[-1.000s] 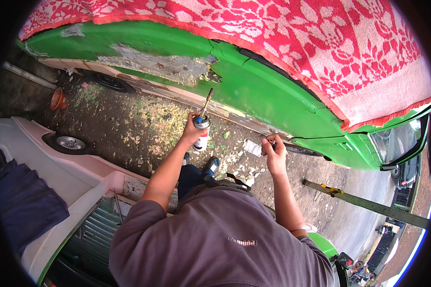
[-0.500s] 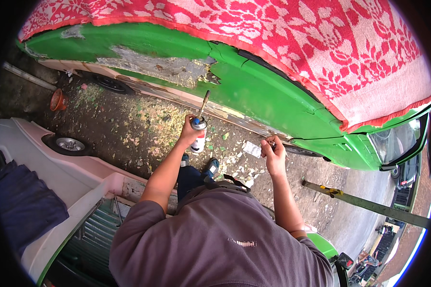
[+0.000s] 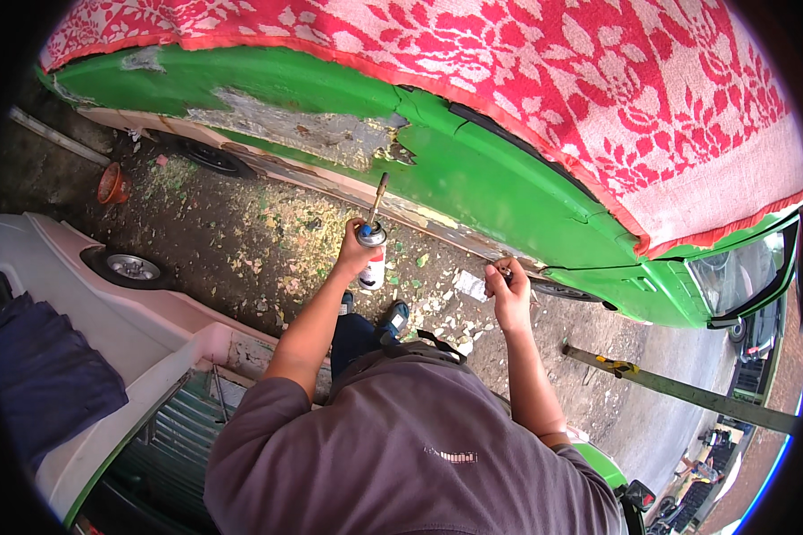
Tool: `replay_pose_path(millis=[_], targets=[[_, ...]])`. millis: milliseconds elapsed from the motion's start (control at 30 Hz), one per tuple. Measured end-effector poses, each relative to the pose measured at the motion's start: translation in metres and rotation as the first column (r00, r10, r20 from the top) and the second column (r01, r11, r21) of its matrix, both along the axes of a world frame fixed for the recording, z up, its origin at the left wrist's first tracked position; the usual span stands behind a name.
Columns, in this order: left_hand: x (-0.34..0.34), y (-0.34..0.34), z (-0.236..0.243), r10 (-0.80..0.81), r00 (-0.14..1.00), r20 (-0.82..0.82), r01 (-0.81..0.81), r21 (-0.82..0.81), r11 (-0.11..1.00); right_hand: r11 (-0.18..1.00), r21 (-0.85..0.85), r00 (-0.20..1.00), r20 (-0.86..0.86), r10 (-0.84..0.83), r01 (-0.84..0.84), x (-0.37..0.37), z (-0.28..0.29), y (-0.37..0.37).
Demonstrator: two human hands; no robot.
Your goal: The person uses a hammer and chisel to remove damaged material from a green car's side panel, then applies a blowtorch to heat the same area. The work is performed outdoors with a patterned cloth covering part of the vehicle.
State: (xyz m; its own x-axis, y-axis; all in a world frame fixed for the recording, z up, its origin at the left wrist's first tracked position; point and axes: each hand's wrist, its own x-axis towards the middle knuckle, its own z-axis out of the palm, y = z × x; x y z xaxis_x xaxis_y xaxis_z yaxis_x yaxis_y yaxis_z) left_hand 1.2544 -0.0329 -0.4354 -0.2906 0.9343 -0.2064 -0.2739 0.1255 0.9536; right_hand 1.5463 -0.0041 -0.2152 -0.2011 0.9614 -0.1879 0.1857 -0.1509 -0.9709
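Observation:
My left hand (image 3: 354, 250) is wrapped round a blowtorch (image 3: 372, 268), a white and red gas can with a blue knob and a metal nozzle pointing up and away. The nozzle tip lies in line with the lower side of a green car body (image 3: 491, 205), but I cannot tell how near it is. Its panel has a bare grey patch (image 3: 285, 125) with ragged, peeled paint edges. To the right, my right hand (image 3: 509, 290) is closed, fingers curled round something small and dark that I cannot make out.
A red and white floral cloth (image 3: 544, 80) drapes over the car. Paint flakes (image 3: 281, 227) litter the dirt ground. Behind me stands a pale pickup-like vehicle (image 3: 169, 312) with dark fabric (image 3: 49, 374) on it. An orange pot (image 3: 112, 184) is far left; a greenish beam (image 3: 678, 389) lies right.
The view has shifted slightly. Both hands stay in nearly the same places, and the blowtorch is still in my left hand. My right hand has turned a little.

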Motion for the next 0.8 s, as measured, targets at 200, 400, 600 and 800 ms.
replay_pose_path(millis=[200, 400, 600, 800], targets=[[-0.001, -0.002, 0.002, -0.06, 0.996, -0.062, 0.06, 0.006, 0.998, 1.0, -0.014, 1.0, 0.01, 0.009, -0.009, 0.0, -0.001, 0.002], [0.004, 0.001, -0.008, -0.063, 0.995, -0.076, 0.063, -0.004, 0.998, 1.0, -0.004, 0.999, 0.033, 0.009, -0.009, 0.0, -0.001, 0.005], [0.009, 0.002, -0.005, -0.034, 0.999, -0.036, 0.034, -0.004, 0.999, 0.999, -0.024, 0.997, 0.077, 0.03, -0.028, 0.003, 0.001, 0.005], [0.006, -0.002, -0.012, -0.024, 0.998, -0.057, 0.024, 0.01, 1.0, 0.999, -0.032, 0.996, 0.086, 0.024, -0.021, 0.003, 0.003, 0.006]])
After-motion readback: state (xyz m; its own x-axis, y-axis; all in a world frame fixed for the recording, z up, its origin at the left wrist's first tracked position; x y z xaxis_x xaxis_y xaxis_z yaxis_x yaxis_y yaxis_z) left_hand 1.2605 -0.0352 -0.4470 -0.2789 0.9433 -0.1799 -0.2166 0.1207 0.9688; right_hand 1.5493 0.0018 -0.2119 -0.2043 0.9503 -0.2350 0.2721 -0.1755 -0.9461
